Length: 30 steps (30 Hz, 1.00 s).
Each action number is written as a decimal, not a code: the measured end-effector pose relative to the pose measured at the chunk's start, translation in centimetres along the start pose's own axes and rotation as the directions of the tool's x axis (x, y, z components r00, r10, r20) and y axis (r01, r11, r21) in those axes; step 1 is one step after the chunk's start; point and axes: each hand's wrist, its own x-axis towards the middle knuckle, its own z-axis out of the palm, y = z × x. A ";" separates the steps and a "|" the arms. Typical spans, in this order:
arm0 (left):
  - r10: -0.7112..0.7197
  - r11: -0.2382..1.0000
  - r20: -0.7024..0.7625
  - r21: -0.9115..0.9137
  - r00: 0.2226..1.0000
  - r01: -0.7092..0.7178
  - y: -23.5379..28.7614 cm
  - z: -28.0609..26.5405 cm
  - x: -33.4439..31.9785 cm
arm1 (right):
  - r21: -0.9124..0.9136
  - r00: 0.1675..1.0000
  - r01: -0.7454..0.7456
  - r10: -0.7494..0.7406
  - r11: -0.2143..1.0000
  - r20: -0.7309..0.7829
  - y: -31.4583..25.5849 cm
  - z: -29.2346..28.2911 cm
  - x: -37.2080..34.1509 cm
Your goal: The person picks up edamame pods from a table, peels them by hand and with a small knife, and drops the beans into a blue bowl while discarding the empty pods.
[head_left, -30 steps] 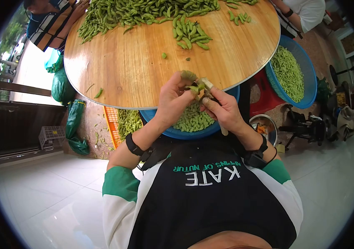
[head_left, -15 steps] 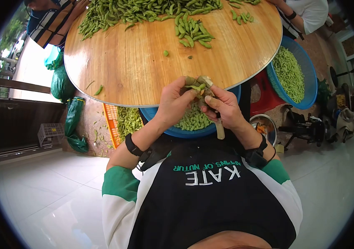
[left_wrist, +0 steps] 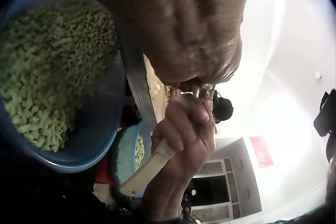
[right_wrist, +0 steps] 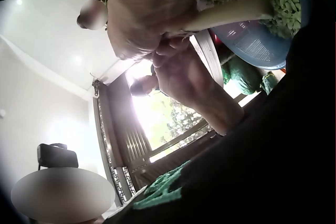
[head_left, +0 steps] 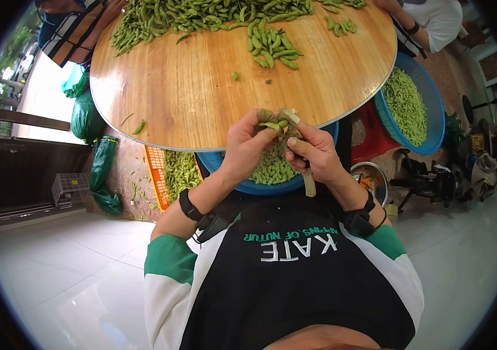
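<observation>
Over the near edge of the round wooden table, my left hand pinches a green soybean pod between thumb and index finger. My right hand is close beside it, its fingers curled round a tool with a pale cream handle. That handle sticks out below the fist in the left wrist view; the tool's working end is hidden. Coverings wrap some fingertips. Under the hands stands a blue basin of shelled green beans.
Unshelled pods are heaped at the table's far side, with a smaller pile nearer. Another blue basin of beans stands right, beside a metal bowl. An orange crate stands left. Two other people sit across the table.
Over the second, my right hand has turned so the cream handle now points down toward my lap. Both hands have come slightly lower, still close together at the pod.
</observation>
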 end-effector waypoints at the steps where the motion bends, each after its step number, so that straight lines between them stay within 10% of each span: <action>1: 0.000 1.000 -0.008 -0.014 1.000 0.000 0.0 0.0 -0.1 | 0.001 1.000 0.000 0.000 1.000 -0.001 0.1 0.0 0.0; 12: -0.266 0.903 0.105 -0.322 0.958 0.286 1.0 -0.1 0.1 | -0.360 0.977 0.190 -0.212 0.913 -0.021 1.2 -0.5 0.4; 17: -0.097 0.993 -0.009 0.072 0.995 0.097 0.5 0.2 -0.1 | -0.240 0.981 0.134 -0.163 0.961 -0.102 0.6 0.0 0.7; 24: -0.197 0.976 -0.038 0.083 0.980 0.199 2.5 -0.4 -1.3 | -0.443 0.959 0.185 -0.260 0.877 -0.116 1.2 -0.9 0.9; 26: 0.134 0.773 0.044 0.621 0.990 -0.133 5.3 -2.2 -2.9 | -0.483 0.987 0.067 -0.127 0.873 -0.093 -0.2 -1.3 0.1; 30: -0.195 0.079 0.074 0.995 0.978 -0.060 12.2 -6.6 -6.4 | -0.482 1.000 -0.013 0.000 0.876 -0.026 -0.7 -1.1 -0.4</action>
